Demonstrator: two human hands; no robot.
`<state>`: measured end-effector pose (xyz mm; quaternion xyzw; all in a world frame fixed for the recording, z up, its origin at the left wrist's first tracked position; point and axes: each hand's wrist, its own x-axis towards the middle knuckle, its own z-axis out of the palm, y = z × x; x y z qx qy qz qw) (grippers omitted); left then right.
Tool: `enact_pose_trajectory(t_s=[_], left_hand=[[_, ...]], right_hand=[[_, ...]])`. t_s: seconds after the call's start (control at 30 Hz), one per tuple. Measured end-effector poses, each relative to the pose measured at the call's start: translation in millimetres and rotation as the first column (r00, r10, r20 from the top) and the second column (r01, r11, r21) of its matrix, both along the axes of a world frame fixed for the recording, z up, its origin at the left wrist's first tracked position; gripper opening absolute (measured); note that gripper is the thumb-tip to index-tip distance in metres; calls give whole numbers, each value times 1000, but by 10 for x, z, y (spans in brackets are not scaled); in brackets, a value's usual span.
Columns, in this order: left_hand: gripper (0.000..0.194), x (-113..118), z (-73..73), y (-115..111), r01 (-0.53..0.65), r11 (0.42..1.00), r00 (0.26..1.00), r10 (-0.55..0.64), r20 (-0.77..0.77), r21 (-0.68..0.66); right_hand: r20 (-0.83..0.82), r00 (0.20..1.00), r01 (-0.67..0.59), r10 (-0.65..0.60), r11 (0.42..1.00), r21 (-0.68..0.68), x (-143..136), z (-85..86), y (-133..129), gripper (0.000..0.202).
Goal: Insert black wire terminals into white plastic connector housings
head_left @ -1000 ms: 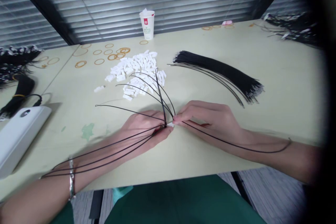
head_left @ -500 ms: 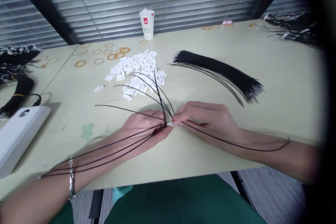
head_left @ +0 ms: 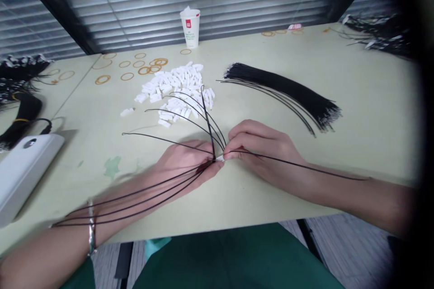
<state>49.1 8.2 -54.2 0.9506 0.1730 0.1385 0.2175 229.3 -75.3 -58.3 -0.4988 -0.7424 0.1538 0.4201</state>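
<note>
Thumb and fingers of my left hand (head_left: 188, 160) pinch a small white plastic connector (head_left: 220, 158), mostly covered by the fingers. Several thin black wires (head_left: 162, 138) fan out from it, some over the table and some back along my left forearm. My right hand (head_left: 259, 146) is closed at the connector's right end, pinching one black wire (head_left: 305, 165) whose free length runs back over my right wrist. Whether that wire's tip sits inside the connector is hidden by the fingertips. Beyond my hands lies a pile of white connectors (head_left: 183, 79).
A thick bundle of black wires (head_left: 281, 88) lies at the right, with a few loose ones beside it. Rubber bands (head_left: 158, 63) and a paper cup (head_left: 191, 29) are at the back. A white power bank (head_left: 29, 171) and finished-looking wire bunches (head_left: 20, 81) lie left.
My right fingers have shifted and curled slightly at the connector. The wire in them now lies higher and straighter across my right hand and wrist. My left hand has hardly moved.
</note>
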Motion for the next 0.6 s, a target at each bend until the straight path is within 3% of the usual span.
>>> enact_pose_trajectory(t_s=[0.3, 0.47, 0.53, 0.6], left_hand=[[14, 1, 1, -13, -22, 999, 999, 23, 23, -47], [18, 21, 18, -8, -14, 999, 999, 16, 47, -32], [18, 22, 17, -12, -14, 999, 999, 16, 48, -37], [16, 16, 13, -16, -28, 998, 999, 30, 37, -52]], right_hand=[[211, 977, -66, 39, 990, 123, 33, -1, 25, 18], [424, 904, -169, 51, 954, 246, 40, -18, 48, 20], [432, 900, -183, 57, 950, 255, 42, -34, 55, 20], [337, 940, -135, 54, 966, 221, 46, -52, 56, 16]])
